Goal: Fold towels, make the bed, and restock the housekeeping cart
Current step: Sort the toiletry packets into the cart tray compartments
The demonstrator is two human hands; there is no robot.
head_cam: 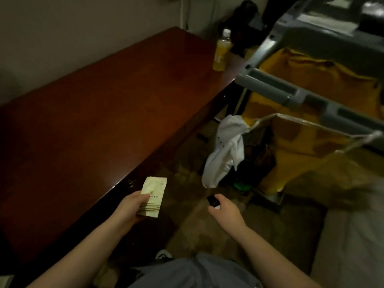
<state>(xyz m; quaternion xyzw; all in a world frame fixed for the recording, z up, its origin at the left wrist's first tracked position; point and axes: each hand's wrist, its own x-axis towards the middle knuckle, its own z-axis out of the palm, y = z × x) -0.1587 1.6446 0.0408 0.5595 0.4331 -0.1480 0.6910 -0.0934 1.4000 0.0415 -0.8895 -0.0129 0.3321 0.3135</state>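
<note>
1. Holding supplies, the hands are apart. The left hand [129,206] pinches a pale printed sachet [153,196] just over the worktop [93,111] edge. The right hand [225,210] curls round a small dark item [213,200] that is too dim to identify.
2. The housekeeping cart [291,94] stands ahead to the right, yellow bag [311,142] open, a white cloth [226,150] draped at its corner.
3. This looks like restocking: carry both to the cart's upper tray, keep the sachet flat, and avoid dropping either into the bag.
</note>
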